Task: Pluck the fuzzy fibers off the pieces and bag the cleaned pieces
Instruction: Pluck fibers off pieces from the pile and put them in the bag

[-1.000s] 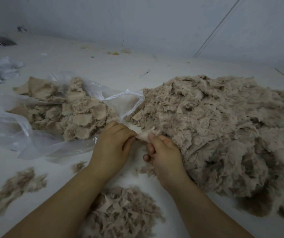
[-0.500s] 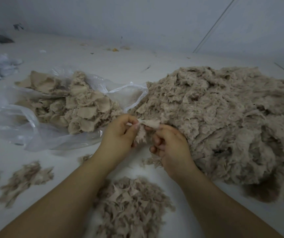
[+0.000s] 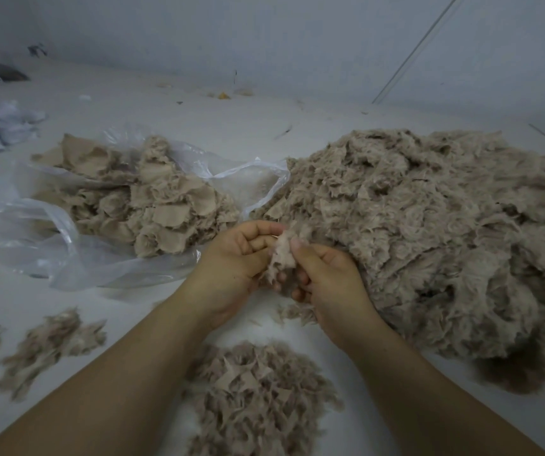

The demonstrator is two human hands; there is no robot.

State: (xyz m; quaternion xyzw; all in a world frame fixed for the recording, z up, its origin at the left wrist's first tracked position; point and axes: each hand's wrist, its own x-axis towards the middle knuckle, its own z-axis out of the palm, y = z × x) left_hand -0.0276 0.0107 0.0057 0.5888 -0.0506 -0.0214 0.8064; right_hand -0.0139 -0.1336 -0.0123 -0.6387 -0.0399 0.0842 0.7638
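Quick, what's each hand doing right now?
Left hand: fingers curled, pinching the fuzzy piece.
Right hand: fingers pinching the same piece.

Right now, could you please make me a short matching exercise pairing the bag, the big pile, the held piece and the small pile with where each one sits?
Things:
1. bag
2. big pile
3. held piece
4. small pile

Places:
A. between both hands
B. right of the hands
C. nearest the camera, between the forearms
D. left of the hands

Pairs: 1-D, 2-B, 3-A, 4-C
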